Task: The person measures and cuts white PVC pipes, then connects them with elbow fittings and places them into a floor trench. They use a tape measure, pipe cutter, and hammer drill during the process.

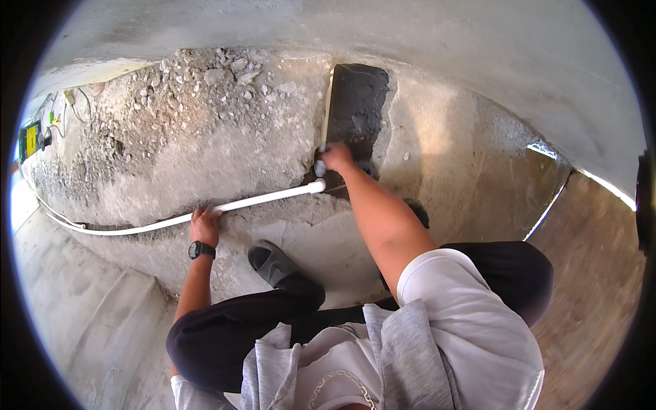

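A long white plastic pipe [256, 201] runs from the far left to the middle, ending in a white fitting [319, 184]. My left hand [206, 224], with a black watch on its wrist, has its fingers closed over the pipe. Beyond the fitting, my right hand [336, 157] reaches to the near left corner of a dark rectangular pit [360, 102]. Its fingers are closed beside a small greyish-white piece [320, 168]; what they hold is hard to make out. Along the pit's left wall runs a pale narrow strip [329, 102], its lower end near these fingers.
Broken concrete rubble [219, 78] lies at the back left, against the wall. A green and yellow box [31, 140] with cables stands at the far left. My sandalled foot [277, 263] rests near the pipe. A brown board-like surface [588, 253] lies on the right.
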### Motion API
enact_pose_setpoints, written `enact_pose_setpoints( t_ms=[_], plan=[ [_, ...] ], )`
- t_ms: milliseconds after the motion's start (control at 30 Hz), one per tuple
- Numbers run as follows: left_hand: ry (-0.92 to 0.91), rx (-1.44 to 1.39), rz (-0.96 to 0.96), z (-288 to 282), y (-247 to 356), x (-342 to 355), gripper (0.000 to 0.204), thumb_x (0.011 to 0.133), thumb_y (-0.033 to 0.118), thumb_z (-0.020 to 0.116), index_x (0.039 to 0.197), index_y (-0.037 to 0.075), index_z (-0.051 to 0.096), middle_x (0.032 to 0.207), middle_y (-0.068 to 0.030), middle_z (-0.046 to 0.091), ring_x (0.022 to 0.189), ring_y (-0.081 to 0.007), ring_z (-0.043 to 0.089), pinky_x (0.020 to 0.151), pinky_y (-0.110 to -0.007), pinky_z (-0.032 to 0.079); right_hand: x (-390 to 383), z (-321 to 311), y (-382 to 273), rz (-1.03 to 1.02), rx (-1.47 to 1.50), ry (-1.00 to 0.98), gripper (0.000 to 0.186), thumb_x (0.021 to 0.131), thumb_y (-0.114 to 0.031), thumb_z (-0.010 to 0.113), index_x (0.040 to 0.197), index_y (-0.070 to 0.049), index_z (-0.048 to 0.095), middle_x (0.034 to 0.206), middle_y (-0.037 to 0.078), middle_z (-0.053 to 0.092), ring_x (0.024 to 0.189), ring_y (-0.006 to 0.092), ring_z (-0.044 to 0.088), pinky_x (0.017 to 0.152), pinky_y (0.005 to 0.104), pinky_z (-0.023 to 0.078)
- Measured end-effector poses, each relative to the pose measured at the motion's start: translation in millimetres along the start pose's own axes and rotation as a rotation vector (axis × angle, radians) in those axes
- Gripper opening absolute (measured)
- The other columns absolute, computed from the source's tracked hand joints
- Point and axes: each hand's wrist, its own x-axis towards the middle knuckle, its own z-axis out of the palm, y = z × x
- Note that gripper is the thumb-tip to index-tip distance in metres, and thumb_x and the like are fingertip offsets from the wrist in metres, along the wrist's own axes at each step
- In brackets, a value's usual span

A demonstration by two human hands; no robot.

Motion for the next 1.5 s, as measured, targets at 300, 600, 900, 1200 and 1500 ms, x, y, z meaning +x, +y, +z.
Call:
enact_pose_setpoints(
  t_ms=[300,600,900,1200,1500],
  plan=[
    [-0.071,0.028,-0.087,2,0,-2,0.036,0.09,0.034,0.065,0.115,0.009,0.068,0.118,-0.0206,0.062,0.114,-0.0408,0.055,0.095,-0.047,0.046,1,5,7,-0.016,-0.007,0.031,0.032,0.072,-0.034,0.074,0.092,-0.01,0.075,0.095,0.018,0.071,0.091,0.0365,0.067,0.082,0.0436,0.054],
    [-0.082,0.034,-0.103,-6,15,-12,0.034,0.089,0.034,0.064,0.115,0.011,0.069,0.118,-0.0196,0.063,0.116,-0.0402,0.054,0.097,-0.047,0.045,-4,5,11,-0.039,-0.009,0.071,0.029,0.071,-0.029,0.072,0.089,-0.006,0.074,0.093,0.019,0.07,0.09,0.0377,0.067,0.082,0.0442,0.054],
    [-0.209,0.051,-0.054,-8,-29,-29,0.028,0.09,0.027,0.055,0.105,0.01,0.071,0.12,-0.0132,0.065,0.113,-0.0333,0.056,0.1,-0.044,0.044,-42,5,6,0.024,-0.252,0.048,0.037,0.082,-0.039,0.065,0.095,-0.006,0.073,0.099,0.02,0.07,0.096,0.0392,0.066,0.084,0.0461,0.051],
    [-0.196,-0.119,-0.214,-31,-34,-82,0.036,0.082,0.039,0.068,0.106,0.013,0.073,0.113,-0.0099,0.062,0.116,-0.0286,0.055,0.096,-0.042,0.048,-149,-41,-35,0.266,0.178,-0.109,0.021,0.091,-0.02,0.066,0.086,-0.001,0.059,0.069,0.009,0.06,0.051,0.0182,0.057,0.043,0.0335,0.051],
    [-0.139,-0.358,-0.182,-38,-58,-94,0.035,0.083,0.028,0.066,0.11,0.006,0.069,0.114,-0.0141,0.061,0.118,-0.0319,0.052,0.102,-0.044,0.042,-199,-72,-77,0.413,-0.252,-0.236,0.016,0.089,-0.015,0.064,0.091,0.001,0.064,0.072,0.012,0.065,0.052,0.0213,0.061,0.043,0.0348,0.052]
  ],
)
